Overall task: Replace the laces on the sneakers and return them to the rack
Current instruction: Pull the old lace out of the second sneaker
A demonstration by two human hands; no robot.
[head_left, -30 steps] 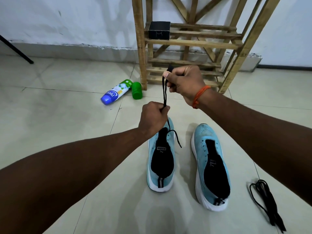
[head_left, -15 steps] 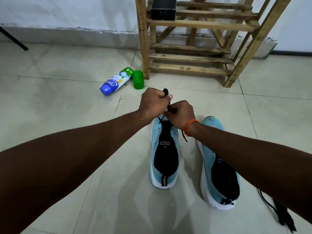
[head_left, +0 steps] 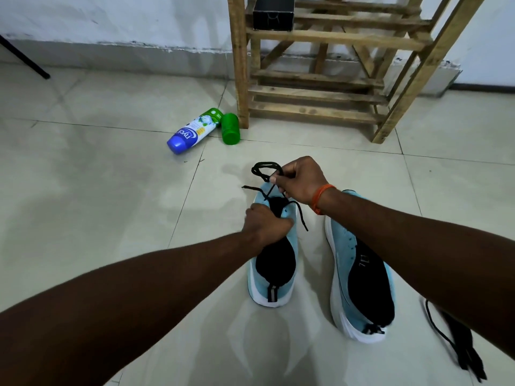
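Two light-blue sneakers with black openings stand on the tiled floor, toes pointing away from me. My left hand (head_left: 266, 224) presses down on the tongue of the left sneaker (head_left: 274, 277), fingers closed on it. Above its toe my right hand (head_left: 301, 181) pinches a black lace (head_left: 264, 169), which forms a loop and runs down into the shoe's front. One lace end trails over the shoe's right side. The right sneaker (head_left: 362, 274) has no lace and lies partly under my right forearm. A second black lace (head_left: 457, 346) lies bundled on the floor at the right.
A wooden slatted rack (head_left: 315, 93) stands against the wall ahead, a black box (head_left: 273, 12) on one of its shelves. A blue-and-white spray can (head_left: 192, 132) and its green cap (head_left: 230, 129) lie by the rack's left leg. A black rod (head_left: 25, 61) slants at far left.
My left hand let go of the lace and dropped onto the left sneaker's tongue. My right hand came down from rack height and now holds the lace loop just above the toe.
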